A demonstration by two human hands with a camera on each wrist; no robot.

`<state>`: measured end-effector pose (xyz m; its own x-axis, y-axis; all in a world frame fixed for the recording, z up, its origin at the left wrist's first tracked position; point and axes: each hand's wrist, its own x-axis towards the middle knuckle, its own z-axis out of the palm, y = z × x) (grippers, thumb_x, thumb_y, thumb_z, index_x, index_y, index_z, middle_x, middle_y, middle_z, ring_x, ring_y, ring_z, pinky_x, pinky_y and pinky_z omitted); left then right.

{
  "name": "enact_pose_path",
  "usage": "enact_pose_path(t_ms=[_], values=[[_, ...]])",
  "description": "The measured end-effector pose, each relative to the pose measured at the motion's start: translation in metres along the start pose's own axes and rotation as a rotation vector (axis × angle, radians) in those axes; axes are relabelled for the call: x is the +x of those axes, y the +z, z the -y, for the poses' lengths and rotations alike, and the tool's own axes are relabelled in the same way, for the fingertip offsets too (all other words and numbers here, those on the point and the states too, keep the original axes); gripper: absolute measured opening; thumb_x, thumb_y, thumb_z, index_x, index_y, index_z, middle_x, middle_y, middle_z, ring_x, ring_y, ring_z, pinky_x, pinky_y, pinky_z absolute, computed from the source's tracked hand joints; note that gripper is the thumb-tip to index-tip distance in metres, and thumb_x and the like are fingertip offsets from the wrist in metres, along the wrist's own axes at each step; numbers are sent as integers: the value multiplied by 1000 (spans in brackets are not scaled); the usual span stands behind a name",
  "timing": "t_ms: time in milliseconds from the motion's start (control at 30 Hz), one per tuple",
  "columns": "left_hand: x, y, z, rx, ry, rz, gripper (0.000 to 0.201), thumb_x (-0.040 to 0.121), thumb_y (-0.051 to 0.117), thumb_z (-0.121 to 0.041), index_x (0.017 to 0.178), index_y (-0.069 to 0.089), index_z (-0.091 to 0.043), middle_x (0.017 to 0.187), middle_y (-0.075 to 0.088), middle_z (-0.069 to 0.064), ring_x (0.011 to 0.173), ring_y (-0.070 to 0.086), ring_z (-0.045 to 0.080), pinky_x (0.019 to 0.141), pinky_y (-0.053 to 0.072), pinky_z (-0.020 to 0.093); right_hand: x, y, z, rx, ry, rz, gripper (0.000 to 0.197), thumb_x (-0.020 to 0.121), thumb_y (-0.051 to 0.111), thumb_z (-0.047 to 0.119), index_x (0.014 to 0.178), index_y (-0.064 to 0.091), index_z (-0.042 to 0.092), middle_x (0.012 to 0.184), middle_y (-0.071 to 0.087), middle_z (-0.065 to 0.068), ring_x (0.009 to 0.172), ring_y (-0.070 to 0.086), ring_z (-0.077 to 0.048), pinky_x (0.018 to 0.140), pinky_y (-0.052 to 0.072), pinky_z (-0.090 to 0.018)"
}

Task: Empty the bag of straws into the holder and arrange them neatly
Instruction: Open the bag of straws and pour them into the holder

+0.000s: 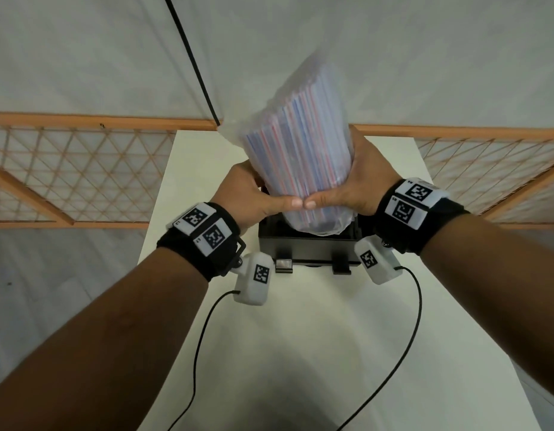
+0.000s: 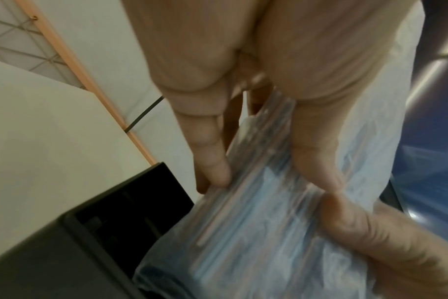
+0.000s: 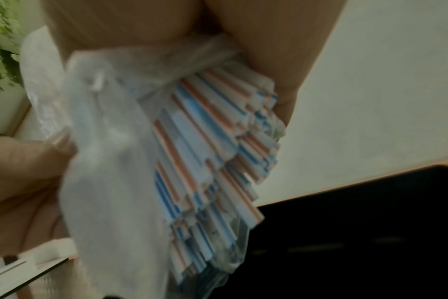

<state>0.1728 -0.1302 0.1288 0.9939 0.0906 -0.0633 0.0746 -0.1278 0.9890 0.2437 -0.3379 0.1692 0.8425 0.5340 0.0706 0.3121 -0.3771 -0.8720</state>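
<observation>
A clear plastic bag [image 1: 297, 150] packed with red, blue and white striped straws [image 3: 205, 141] stands mouth down over the black box holder [image 1: 306, 247] on the white table. My left hand [image 1: 254, 194] grips the bag's lower left side and my right hand [image 1: 347, 188] grips its lower right side; the two thumbs meet at the front. In the right wrist view the straw ends poke out of the bag's mouth above the holder's dark opening [image 3: 358, 232]. The left wrist view shows my fingers [image 2: 212, 168] curled on the bag [image 2: 256, 232] beside the holder [image 2: 64, 252].
The holder stands near the middle of a narrow white table [image 1: 300, 353]. Orange wooden lattice panels [image 1: 83, 169] run behind it on both sides. A black cable [image 1: 195, 66] hangs down at the back. Wrist camera cords [image 1: 201, 337] trail over the table front.
</observation>
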Motion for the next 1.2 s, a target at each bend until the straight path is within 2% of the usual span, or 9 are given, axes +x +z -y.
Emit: enact_pose_path(t_ms=[133, 400, 500, 567, 800, 867, 933, 1033, 1200], values=[[1, 0, 1, 22, -4, -73, 80, 43, 97, -32, 115, 69, -12, 108, 76, 5, 107, 70, 19, 88, 61, 49, 3, 1, -6, -44, -3, 13, 114, 42, 101, 35, 139, 42, 21, 130, 58, 8, 124, 53, -7, 100, 52, -39], [0, 1, 4, 22, 10, -91, 87, 42, 100, -53, 118, 67, -27, 115, 74, -1, 114, 68, 19, 90, 59, 49, 5, 6, -9, -100, -12, -13, 113, 46, 101, 27, 140, 40, 17, 129, 55, 8, 121, 50, 0, 93, 43, -10], [-2, 2, 3, -73, -3, -58, 86, 46, 101, -42, 122, 65, -21, 119, 73, 4, 116, 68, 24, 89, 59, 54, 5, 7, -12, -104, -10, 1, 110, 46, 100, 25, 140, 43, 20, 126, 57, 11, 117, 50, 9, 87, 43, -3], [-3, 3, 4, -122, -19, -39, 87, 47, 101, -33, 125, 64, -19, 122, 72, 5, 118, 67, 24, 88, 59, 55, 4, 8, -14, -106, -4, 3, 110, 45, 101, 26, 140, 43, 22, 125, 58, 12, 117, 51, 8, 89, 45, -7], [-10, 3, 4, -121, -114, 3, 93, 44, 103, -38, 126, 64, -20, 123, 71, 4, 120, 65, 22, 95, 56, 53, 0, 13, -20, -193, 60, 37, 108, 45, 100, 29, 137, 42, 26, 122, 58, 10, 115, 54, -8, 90, 48, -23], [-11, 1, 4, -101, -123, 45, 70, 58, 99, -23, 120, 66, -24, 118, 72, 3, 115, 68, 22, 89, 59, 50, -1, 13, -23, -212, 77, 57, 105, 50, 98, 27, 138, 41, 26, 125, 57, 10, 116, 53, -10, 95, 48, -29], [-12, -1, 5, -147, -178, 28, 51, 71, 89, -6, 110, 66, -29, 110, 74, 1, 103, 72, 22, 74, 63, 42, -3, 15, -23, -211, 85, 87, 97, 58, 95, 21, 139, 40, 24, 125, 56, 13, 118, 52, -9, 101, 45, -31], [-16, 2, 7, -209, -204, 4, 49, 77, 82, 3, 113, 64, -26, 108, 74, 1, 92, 75, 18, 64, 62, 34, -6, 20, -22, -230, 72, 103, 90, 66, 91, 20, 140, 40, 25, 124, 55, 15, 119, 51, -9, 103, 44, -33], [-21, -1, 12, -207, -192, 23, 59, 75, 84, 1, 128, 61, -13, 117, 72, 14, 105, 73, 28, 72, 62, 36, -8, 23, -22, -252, 29, 133, 89, 74, 86, 22, 145, 34, 25, 133, 56, 11, 125, 52, -13, 103, 44, -32]])
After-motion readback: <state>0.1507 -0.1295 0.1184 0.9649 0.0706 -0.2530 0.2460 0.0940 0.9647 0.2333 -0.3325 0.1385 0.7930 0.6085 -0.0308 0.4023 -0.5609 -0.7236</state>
